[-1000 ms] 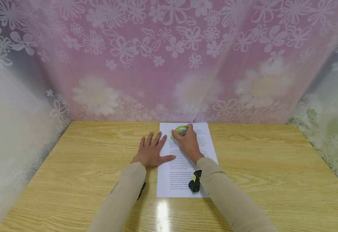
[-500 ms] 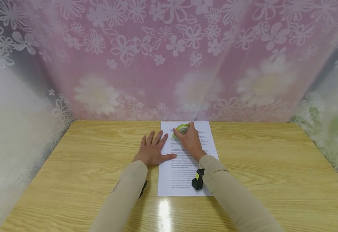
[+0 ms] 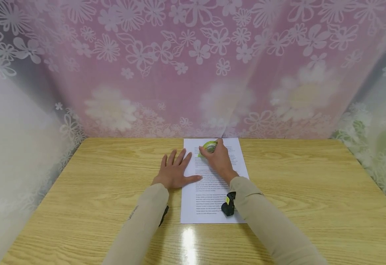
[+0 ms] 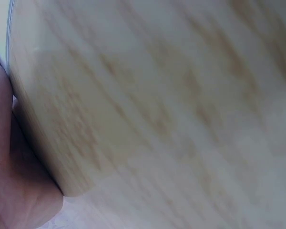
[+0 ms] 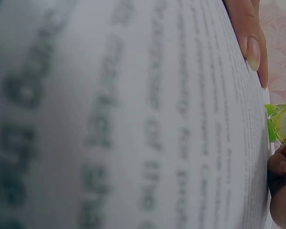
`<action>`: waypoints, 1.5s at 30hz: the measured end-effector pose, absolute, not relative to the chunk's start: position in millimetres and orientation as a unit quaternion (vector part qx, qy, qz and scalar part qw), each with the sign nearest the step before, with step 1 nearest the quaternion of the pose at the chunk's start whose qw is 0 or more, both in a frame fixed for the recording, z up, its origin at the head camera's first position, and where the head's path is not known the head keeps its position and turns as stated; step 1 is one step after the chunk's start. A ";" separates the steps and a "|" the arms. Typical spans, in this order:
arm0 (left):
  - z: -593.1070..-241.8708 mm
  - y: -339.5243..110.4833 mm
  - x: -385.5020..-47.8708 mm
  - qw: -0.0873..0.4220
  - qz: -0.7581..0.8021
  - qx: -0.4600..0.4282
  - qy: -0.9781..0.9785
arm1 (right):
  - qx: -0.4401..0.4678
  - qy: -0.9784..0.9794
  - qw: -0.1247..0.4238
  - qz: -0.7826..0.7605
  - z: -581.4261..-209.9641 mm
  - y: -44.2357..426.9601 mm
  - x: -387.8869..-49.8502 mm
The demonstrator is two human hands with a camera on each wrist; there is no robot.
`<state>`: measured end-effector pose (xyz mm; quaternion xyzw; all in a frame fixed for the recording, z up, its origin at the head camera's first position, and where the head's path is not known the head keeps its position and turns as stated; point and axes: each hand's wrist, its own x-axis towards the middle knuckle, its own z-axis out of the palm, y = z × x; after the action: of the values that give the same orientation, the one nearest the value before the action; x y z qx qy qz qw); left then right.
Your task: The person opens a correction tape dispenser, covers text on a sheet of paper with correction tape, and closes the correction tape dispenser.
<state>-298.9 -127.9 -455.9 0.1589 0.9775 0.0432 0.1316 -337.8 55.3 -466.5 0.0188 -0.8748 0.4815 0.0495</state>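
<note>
In the head view a printed sheet of paper point(image 3: 188, 206) lies on the wooden table, its top by the back edge. My right hand point(image 3: 220, 162) pinches a green, see-through correction tape point(image 3: 209, 146) between thumb and fingers, its tip down on the upper lines of text. The right wrist view shows the correction tape point(image 5: 285, 124) with its green tip at the paper. My left hand point(image 3: 174, 173) lies flat with fingers spread, across the paper's left edge, thumb on the sheet. Only part of the left hand point(image 4: 24, 191) enters the left wrist view.
The wooden table point(image 3: 97, 191) stretches to both sides of the paper. A pink flowered curtain point(image 3: 166, 92) hangs right behind its back edge. Black wrist cameras sit at both sleeves, the right one point(image 3: 227, 208) over the lower part of the sheet.
The right hand has slid a short way to the right with the correction tape along the text. The left hand has stayed in place on the paper; the head view has shifted slightly.
</note>
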 end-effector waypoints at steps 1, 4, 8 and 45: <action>-455.8 -127.9 -299.0 0.132 0.043 0.158 0.978 | 0.019 -0.875 0.049 0.480 -466.4 55.9 -338.0; -454.1 -127.4 -298.2 0.130 0.041 0.157 0.978 | 0.020 -0.877 0.051 0.478 -466.6 57.6 -338.6; -451.5 -127.0 -296.6 0.125 0.036 0.160 0.979 | 0.020 -0.873 0.053 0.484 -465.7 59.9 -338.7; -467.0 -130.0 -304.0 0.132 0.064 0.156 0.977 | 0.017 -0.875 0.038 0.483 -464.3 77.5 -335.3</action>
<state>-304.0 -130.0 -467.0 0.1564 0.9768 0.0640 0.1315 -335.3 77.5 -464.3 0.0168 -0.8749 0.4826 0.0377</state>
